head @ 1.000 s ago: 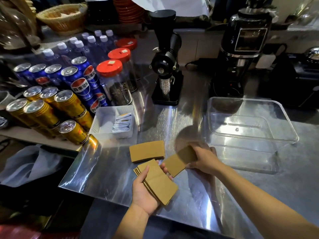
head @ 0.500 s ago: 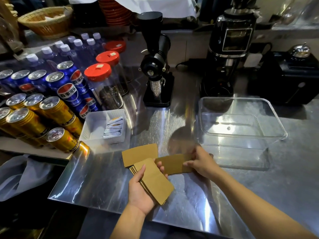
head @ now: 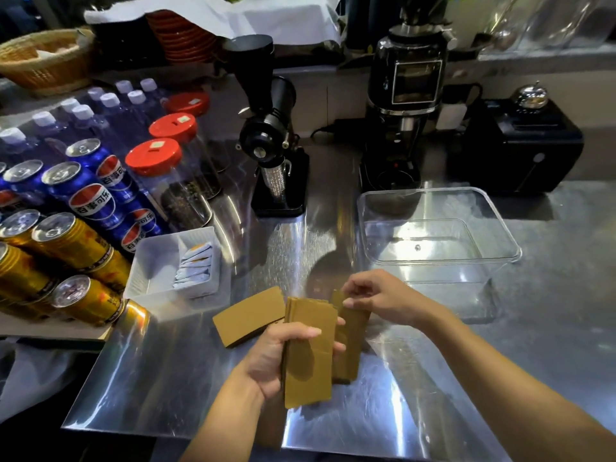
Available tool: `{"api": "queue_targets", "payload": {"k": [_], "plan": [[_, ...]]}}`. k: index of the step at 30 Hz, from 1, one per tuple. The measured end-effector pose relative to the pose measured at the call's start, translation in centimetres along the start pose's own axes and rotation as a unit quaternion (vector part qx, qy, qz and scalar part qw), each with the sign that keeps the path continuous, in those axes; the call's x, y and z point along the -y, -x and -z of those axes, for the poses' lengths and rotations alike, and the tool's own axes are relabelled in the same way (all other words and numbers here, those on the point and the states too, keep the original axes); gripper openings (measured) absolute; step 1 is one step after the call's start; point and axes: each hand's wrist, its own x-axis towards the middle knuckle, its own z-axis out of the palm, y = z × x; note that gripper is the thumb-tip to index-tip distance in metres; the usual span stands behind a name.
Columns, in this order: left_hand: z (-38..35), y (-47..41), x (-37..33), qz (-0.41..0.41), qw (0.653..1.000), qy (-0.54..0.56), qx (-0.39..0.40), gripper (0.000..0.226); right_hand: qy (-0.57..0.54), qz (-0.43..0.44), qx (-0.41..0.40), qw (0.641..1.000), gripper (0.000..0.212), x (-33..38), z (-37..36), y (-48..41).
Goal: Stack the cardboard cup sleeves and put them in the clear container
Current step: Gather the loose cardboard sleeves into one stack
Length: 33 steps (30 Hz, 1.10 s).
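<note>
My left hand grips a stack of flat brown cardboard sleeves, held upright over the steel counter. Just right of the stack, my right hand pinches the top of a single sleeve that stands on end, partly behind the stack. Another sleeve lies flat on the counter to the left of the stack. The clear container stands to the right and further back, with nothing inside.
A white tray of sachets sits left of the sleeves. Gold and blue cans and red-lidded jars line the left side. Two black grinders and a black machine stand behind. The counter's front edge is near.
My left hand turned its stack from slanted to upright. My right hand lifted its sleeve off the counter, swung it on end and brought it beside the stack.
</note>
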Motion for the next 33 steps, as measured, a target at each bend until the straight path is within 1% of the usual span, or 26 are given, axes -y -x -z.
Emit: {"api": "queue_targets", "payload": {"k": [2, 3, 4, 6, 8, 10, 11, 12, 13, 15, 17, 20, 22, 25, 28, 31, 33], "plan": [[-0.3, -0.4, 0.0, 0.011, 1.0, 0.012, -0.002, 0.039, -0.004, 0.011, -0.004, 1.0, 0.016, 0.0, -0.3, 0.0], [-0.3, -0.6, 0.0, 0.013, 1.0, 0.027, -0.006, 0.037, -0.02, 0.013, -0.025, 0.999, 0.01, -0.1, -0.4, 0.0], [-0.2, -0.7, 0.1, 0.012, 0.999, 0.05, -0.011, 0.037, -0.04, 0.013, -0.056, 0.998, 0.009, -0.4, -0.6, 0.1], [0.3, -1.0, 0.0, -0.007, 0.994, 0.11, -0.023, 0.043, -0.112, -0.003, -0.123, 0.986, 0.02, -1.1, -0.8, 0.2], [0.9, -1.2, -0.1, -0.037, 0.984, 0.171, -0.034, 0.054, -0.198, -0.043, -0.151, 0.968, 0.032, -1.8, -0.9, 0.5], [1.3, -1.5, -0.3, -0.057, 0.971, 0.23, -0.032, 0.066, -0.248, -0.084, -0.121, 0.958, 0.044, -2.3, -1.3, 0.8], [1.4, -1.7, -0.4, -0.066, 0.966, 0.25, -0.033, 0.071, -0.256, -0.097, -0.095, 0.957, 0.046, -2.4, -1.5, 1.0], [1.4, -1.9, -0.5, -0.074, 0.961, 0.262, -0.035, 0.074, -0.253, -0.102, -0.07, 0.96, 0.042, -2.5, -1.8, 1.1], [1.5, -2.1, -0.4, -0.079, 0.959, 0.27, -0.04, 0.074, -0.24, -0.101, -0.053, 0.964, 0.035, -2.5, -2.1, 1.2], [1.3, -2.5, -0.2, -0.077, 0.956, 0.279, -0.054, 0.068, -0.227, -0.097, -0.061, 0.967, 0.015, -2.4, -2.6, 0.9], [1.2, -2.9, 0.0, -0.073, 0.952, 0.289, -0.075, 0.056, -0.241, -0.102, -0.114, 0.958, 0.005, -2.2, -2.7, 0.5], [1.3, -3.4, -0.1, -0.096, 0.946, 0.294, -0.1, 0.036, -0.298, -0.112, -0.208, 0.925, 0.011, -1.9, -2.1, 0.4], [1.4, -3.6, -0.2, -0.112, 0.943, 0.293, -0.111, 0.028, -0.33, -0.112, -0.227, 0.91, 0.011, -1.6, -1.5, 0.7], [1.3, -3.8, -0.1, -0.114, 0.94, 0.3, -0.114, 0.033, -0.339, -0.105, -0.194, 0.914, 0.006, -0.8, -1.5, 0.9], [0.9, -3.9, 0.4, -0.105, 0.942, 0.296, -0.118, 0.043, -0.322, -0.098, -0.14, 0.931, 0.008, 0.1, -2.6, 0.8], [0.7, -4.0, 0.8, -0.115, 0.942, 0.288, -0.13, 0.039, -0.289, -0.086, -0.097, 0.949, 0.012, 0.6, -3.9, 0.6], [0.8, -4.1, 0.9, -0.121, 0.946, 0.27, -0.133, 0.032, -0.254, -0.081, -0.085, 0.96, 0.014, 0.6, -4.4, 0.5]]}}
